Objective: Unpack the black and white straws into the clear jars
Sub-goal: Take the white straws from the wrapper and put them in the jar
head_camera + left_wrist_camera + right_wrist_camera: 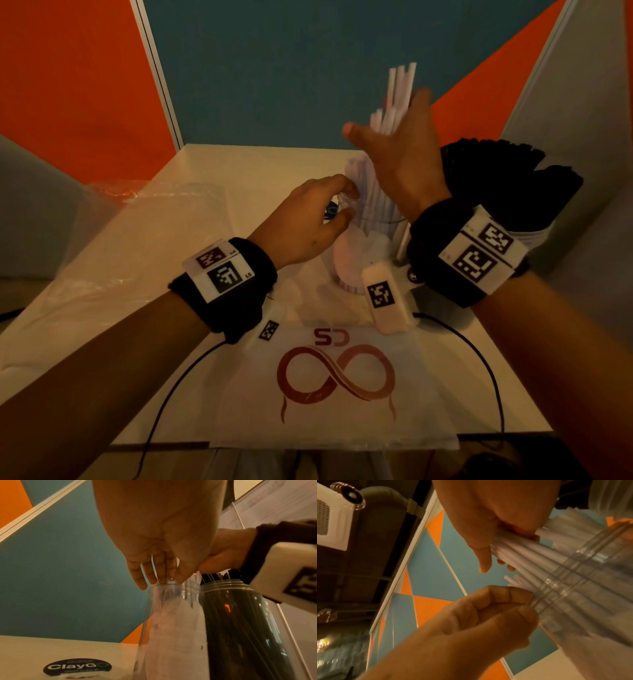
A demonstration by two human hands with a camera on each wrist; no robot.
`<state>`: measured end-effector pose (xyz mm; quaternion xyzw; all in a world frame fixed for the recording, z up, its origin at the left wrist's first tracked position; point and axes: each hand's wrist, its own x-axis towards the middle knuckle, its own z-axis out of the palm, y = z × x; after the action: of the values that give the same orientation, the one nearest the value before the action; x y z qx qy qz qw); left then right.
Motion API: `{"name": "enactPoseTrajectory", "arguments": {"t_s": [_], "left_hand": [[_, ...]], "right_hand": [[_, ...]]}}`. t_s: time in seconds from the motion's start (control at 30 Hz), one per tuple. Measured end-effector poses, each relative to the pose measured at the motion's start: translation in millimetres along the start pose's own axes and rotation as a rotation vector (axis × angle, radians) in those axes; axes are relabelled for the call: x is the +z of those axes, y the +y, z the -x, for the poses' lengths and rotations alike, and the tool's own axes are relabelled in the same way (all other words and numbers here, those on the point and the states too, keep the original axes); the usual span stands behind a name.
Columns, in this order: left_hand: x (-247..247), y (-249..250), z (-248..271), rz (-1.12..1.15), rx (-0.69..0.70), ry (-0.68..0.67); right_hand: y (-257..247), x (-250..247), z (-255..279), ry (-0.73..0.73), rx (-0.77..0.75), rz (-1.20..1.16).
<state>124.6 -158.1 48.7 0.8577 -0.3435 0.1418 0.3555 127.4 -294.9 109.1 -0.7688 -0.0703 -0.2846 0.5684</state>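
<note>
A clear jar stands mid-table with white straws fanning out of its mouth. My left hand pinches the jar's rim between thumb and fingers. Above the jar my right hand wraps a bundle of the white straws, thumb out to the left and fingertips showing behind the bundle. The bundle's lower ends reach into the jar's mouth. Just right of it a second clear jar is packed with black straws, which spread out behind my right wrist.
Crumpled clear plastic wrapping lies on the table's left side. A white sheet with a red infinity logo covers the near middle. Two black cables run off the front edge. Orange and teal partition walls close the back.
</note>
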Motion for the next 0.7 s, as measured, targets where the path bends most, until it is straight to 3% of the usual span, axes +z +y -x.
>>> {"name": "enactPoseTrajectory", "arguments": {"t_s": [0.2,0.33,0.47,0.6,0.7], "left_hand": [[0,1,2,0.005,-0.026,-0.013],[0,3,3,0.006,-0.028,-0.014],[0,3,3,-0.001,-0.035,-0.011],[0,1,3,-0.024,-0.021,-0.001],[0,0,4,-0.017,-0.023,-0.015]], "right_hand": [[-5,-1,4,-0.002,-0.221,0.019],[-2,-1,1,-0.098,-0.337,0.449],[6,-1,8,-0.397,-0.239,0.835],[3,-3,10,-0.371,-0.276,0.836],[6,-4,11,-0.478,-0.235,1.075]]}}
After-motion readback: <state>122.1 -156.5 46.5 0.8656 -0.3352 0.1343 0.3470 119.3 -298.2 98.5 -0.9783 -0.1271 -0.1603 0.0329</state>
